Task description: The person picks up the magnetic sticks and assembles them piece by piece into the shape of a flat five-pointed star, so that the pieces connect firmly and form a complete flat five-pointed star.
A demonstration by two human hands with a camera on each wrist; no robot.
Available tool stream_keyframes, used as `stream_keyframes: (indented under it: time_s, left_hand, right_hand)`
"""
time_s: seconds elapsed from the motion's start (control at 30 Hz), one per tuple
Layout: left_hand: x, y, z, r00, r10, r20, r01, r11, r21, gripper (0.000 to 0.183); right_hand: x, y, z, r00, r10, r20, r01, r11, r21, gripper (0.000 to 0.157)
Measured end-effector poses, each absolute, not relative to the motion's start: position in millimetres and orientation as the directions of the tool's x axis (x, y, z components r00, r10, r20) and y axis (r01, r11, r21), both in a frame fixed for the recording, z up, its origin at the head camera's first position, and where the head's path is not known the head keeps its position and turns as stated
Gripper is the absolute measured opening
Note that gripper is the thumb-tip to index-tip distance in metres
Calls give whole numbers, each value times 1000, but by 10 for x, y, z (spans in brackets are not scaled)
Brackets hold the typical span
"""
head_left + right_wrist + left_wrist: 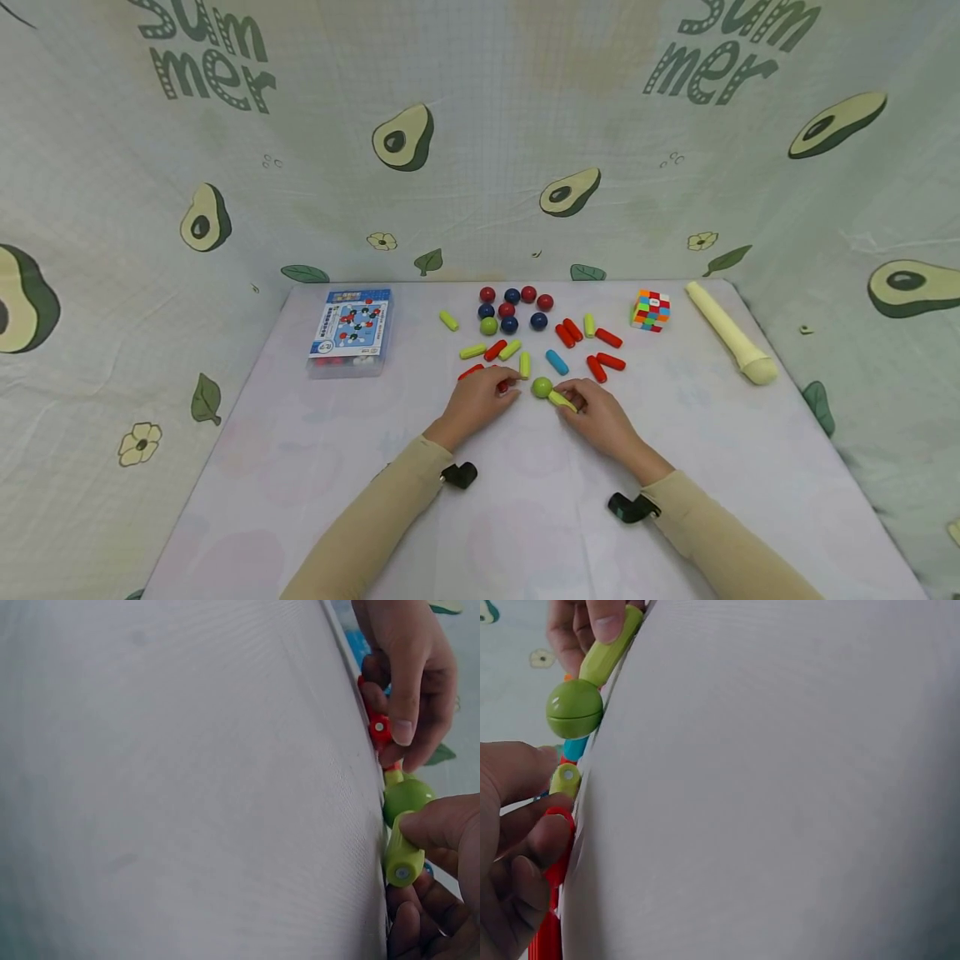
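Note:
My right hand [602, 418] pinches a yellow-green rod [561, 401] between thumb and fingers, seen close up in the right wrist view. The rod's far end meets a lime-green ball [542, 387], which has a groove round its middle in the left wrist view. To the left, my left hand [477, 403] hovers low with loosely bent fingers and holds nothing. A red rod [558, 862] lies right beside its fingers. Another yellow-green rod [525, 365] lies just beyond its fingertips. Near my right hand rests a blue rod [557, 362].
Behind the hands lie several red, dark-blue and green balls [509, 324], with red rods [596, 368] to the right. A clear-bottomed kit box [349, 333] stands at left. A puzzle cube [650, 311] and a pale yellow bat-shaped object [731, 333] are at right.

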State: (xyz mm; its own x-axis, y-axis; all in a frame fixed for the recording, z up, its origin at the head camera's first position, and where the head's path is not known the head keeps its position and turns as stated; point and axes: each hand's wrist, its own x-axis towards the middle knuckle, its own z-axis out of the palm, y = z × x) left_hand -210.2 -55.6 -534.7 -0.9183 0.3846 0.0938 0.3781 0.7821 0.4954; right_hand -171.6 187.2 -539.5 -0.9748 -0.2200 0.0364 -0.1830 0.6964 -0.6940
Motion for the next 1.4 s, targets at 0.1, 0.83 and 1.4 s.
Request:
stream_keyframes:
  time_s: [0.1,0.83,1.4]
  left_hand:
    - [-2121,-559,-5338,-917,372,145,392,773,498,27]
    - [-2450,-389,-5337,-843,516,155,536,831,148,40]
    - [-2476,-451,-5326,-846,507,166,532,828,179,18]
  right_hand:
    - [-1720,1879,-5392,-975,-217,35,-181,701,-690,31]
    - [-1725,1886,-5396,-973,-226,53,-197,681,-705,29]
    - [-1714,1877,-5375,-975,-217,39,-180,682,-708,29]
